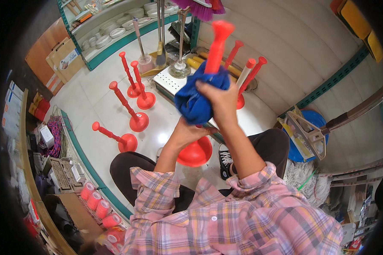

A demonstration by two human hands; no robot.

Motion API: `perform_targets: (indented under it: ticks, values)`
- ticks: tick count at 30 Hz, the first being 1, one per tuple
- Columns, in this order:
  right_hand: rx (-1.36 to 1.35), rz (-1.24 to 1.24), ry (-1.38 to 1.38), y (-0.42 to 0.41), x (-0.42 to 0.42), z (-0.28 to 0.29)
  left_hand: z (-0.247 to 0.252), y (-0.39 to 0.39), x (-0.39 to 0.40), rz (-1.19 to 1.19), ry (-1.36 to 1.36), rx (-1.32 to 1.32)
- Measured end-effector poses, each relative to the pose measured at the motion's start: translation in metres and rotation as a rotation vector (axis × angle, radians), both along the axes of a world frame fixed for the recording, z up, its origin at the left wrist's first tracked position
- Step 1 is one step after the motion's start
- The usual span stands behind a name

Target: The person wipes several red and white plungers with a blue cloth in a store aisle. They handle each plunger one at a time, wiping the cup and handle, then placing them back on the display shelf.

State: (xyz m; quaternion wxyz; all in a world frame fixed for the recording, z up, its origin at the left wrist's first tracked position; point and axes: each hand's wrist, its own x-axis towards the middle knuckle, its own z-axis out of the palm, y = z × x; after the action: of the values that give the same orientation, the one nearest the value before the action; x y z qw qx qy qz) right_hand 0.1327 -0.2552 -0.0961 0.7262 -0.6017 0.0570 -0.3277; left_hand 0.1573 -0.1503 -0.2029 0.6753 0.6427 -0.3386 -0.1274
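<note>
A red plastic plunger (194, 153) is tilted in front of me, its cup low between my knees and its handle pointing up and away. My right hand (218, 98) grips a bunched blue cloth (196, 98) wrapped around the handle. My left hand (185, 134) is closed around the lower handle just above the cup, partly hidden by the cloth. On the floor to the left stand several more red plungers (138, 122). Others lean or stand at the right, beyond my right hand, one with a white handle (245, 75).
A low white perforated shelf (169, 79) carries a clear-based toilet plunger (179, 68). Shelves of white dishes (103, 41) stand behind. Cutting boards (65, 60) lean at the left. A squeegee (309, 137), blue basin (312, 119) and mop strands (306, 185) are at the right.
</note>
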Motion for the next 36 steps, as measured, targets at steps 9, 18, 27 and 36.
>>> perform_targets:
  ticks: [9, 18, 27, 36]
  values:
    - [-0.195, -0.009, 0.026, 0.006, 0.002, 0.016, -0.001, 0.002, 0.010, 0.110, -0.119, 0.258]
    - [-0.183, 0.312, -0.019, 0.010, -0.014, -0.051, -0.027, 0.033, 0.017, -0.083, -0.056, 0.045]
    - [-0.681, 0.152, 0.096, 0.001, -0.015, -0.114, 0.042, 0.062, 0.031, 0.184, 0.156, 0.064]
    - [-0.745, 0.205, 0.330, -0.035, -0.011, -0.162, 0.052, 0.012, 0.085, 0.409, -0.016, 0.078]
